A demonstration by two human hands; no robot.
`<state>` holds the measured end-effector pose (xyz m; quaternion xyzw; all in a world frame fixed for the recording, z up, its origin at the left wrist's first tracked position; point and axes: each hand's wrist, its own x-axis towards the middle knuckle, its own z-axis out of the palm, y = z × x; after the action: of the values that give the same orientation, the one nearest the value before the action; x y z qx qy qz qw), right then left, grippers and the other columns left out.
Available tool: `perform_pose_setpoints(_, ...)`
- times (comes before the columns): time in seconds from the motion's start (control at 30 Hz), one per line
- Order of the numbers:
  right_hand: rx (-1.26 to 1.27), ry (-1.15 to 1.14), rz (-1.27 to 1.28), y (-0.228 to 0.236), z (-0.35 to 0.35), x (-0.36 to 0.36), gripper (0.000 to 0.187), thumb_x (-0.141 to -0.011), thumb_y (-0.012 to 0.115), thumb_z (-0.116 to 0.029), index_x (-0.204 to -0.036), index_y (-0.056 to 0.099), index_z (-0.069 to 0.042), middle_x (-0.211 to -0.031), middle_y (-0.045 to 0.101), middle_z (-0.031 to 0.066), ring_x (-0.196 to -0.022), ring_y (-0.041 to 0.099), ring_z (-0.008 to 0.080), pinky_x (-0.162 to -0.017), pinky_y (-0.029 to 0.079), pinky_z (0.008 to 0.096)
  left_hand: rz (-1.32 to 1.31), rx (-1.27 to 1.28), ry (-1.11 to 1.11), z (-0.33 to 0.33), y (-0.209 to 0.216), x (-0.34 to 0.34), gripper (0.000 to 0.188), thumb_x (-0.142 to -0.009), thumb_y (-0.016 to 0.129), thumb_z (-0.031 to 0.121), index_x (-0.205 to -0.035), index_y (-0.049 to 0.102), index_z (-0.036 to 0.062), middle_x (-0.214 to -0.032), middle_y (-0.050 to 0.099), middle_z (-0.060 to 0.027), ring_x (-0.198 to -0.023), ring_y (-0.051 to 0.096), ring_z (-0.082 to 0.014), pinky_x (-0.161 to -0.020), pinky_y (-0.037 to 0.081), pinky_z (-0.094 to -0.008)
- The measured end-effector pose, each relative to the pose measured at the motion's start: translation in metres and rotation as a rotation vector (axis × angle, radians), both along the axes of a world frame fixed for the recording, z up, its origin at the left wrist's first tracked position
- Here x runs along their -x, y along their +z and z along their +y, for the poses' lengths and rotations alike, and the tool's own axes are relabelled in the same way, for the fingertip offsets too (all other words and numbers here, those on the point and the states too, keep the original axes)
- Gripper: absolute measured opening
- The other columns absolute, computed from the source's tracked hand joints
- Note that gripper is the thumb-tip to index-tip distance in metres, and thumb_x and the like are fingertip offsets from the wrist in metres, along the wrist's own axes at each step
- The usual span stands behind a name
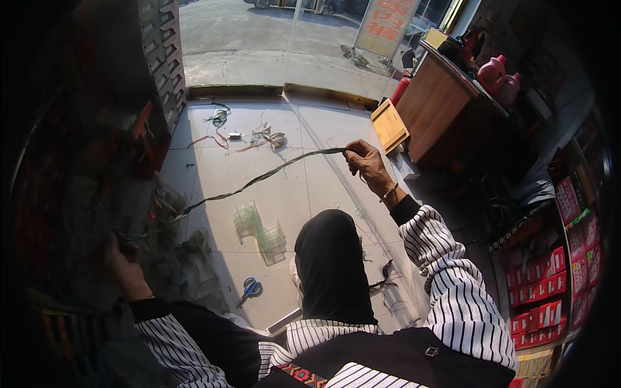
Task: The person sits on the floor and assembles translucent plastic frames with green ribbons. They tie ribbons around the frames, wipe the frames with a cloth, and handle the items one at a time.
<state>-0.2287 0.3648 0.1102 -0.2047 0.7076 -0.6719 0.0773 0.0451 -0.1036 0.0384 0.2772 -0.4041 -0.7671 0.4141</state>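
Note:
A long dark green cord (259, 178), loosely twisted like flattened plastic strands, stretches in a slight sag above the tiled floor. My right hand (369, 165) is closed, pinching its right end between thumb and fingers. In the shade on the left, my left hand (126, 265) is closed around the other end; its fingertips are dim there, with a greenish bit showing beside them. Below the cord lie clear, greenish plastic pieces (266, 238). Blue-handled scissors (251, 288) rest on the floor, left of my dark-clothed knee (330, 258).
String scraps (265, 137) and a green tangle (220, 118) lie on the far tiles. A wooden board (390, 126) leans by a brown counter (440, 103). Stacked boxes (162, 58) stand far left; red boxes (537, 278) fill shelves at right.

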Motion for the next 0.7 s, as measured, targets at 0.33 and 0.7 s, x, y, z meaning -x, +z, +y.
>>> perform_pose_setpoints(0.33, -0.238, 0.462, 0.296, 0.054, -0.085, -0.042, 0.011, -0.083, 0.063, -0.005, -0.092, 0.056, -0.003, -0.079, 0.057, 0.0007, -0.075, 0.052, 0.0068, -0.069, 0.047, 0.0230, -0.329, 0.746, -0.170, 0.071, 0.014, 0.043, 0.060, -0.086, 0.062, 0.034, -0.133, 0.041, 0.0033, -0.126, 0.050, -0.0173, -0.122, 0.044, -0.0256, -0.100, 0.035, -0.0363)
perform_pose_setpoints(0.7, -0.126, 0.642, 0.018, 0.051, -0.172, -0.070, 0.008, -0.086, 0.056, -0.008, -0.093, 0.056, -0.003, -0.072, 0.059, 0.0021, -0.058, 0.055, 0.0055, -0.049, 0.045, 0.0183, 0.030, 0.336, -0.949, 0.179, 0.023, 0.058, 0.030, -0.088, 0.059, 0.014, -0.113, 0.052, -0.0013, -0.077, 0.062, -0.0059, -0.072, 0.061, -0.0121, -0.066, 0.050, -0.0240)
